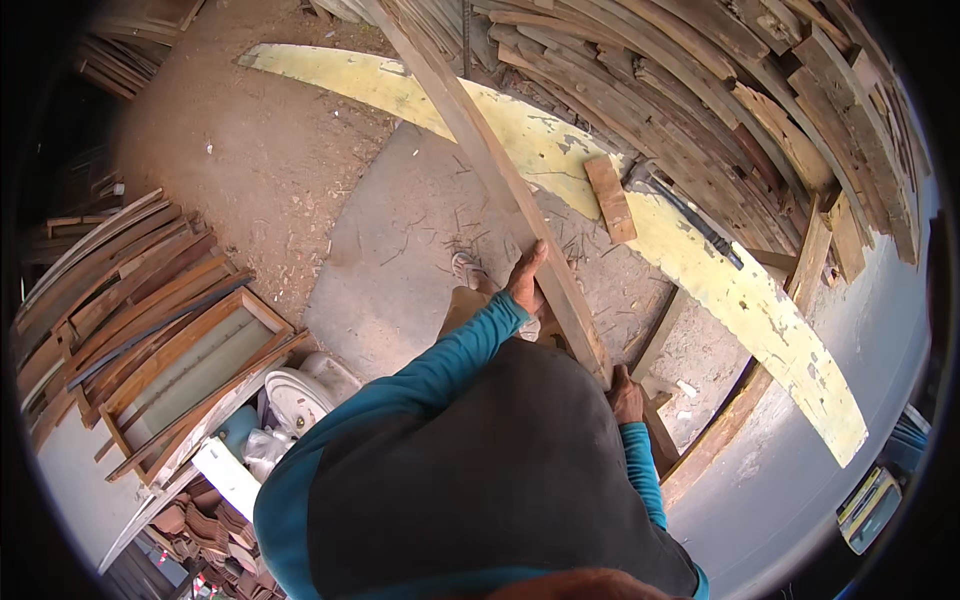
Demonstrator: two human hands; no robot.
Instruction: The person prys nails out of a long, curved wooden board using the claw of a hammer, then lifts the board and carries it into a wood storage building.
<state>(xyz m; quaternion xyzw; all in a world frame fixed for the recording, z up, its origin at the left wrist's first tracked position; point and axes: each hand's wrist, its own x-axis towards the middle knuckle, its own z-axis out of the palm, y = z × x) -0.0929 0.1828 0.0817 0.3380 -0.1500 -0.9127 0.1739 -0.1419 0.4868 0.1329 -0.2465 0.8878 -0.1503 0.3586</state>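
Note:
A long wooden plank (490, 165) slants from the top of the head view down to my body, crossing over a yellow painted board (700, 250) with peeling paint. My left hand (527, 276) is wrapped on the plank's left side, about midway down its lower half. Close to the near end, my right hand (627, 397) grips the plank from the right; part of its fingers is hidden. On the yellow board lie a short wooden block (610, 198) and a hammer (700, 223) with a dark handle.
Stacked old timber (690, 110) fills the far right. Wooden frames and boards (180, 340) lean at the left, near a white round basin-like piece (297, 402). Roof tiles (205, 530) sit at the lower left. Wooden supports (725, 430) stand under the yellow board.

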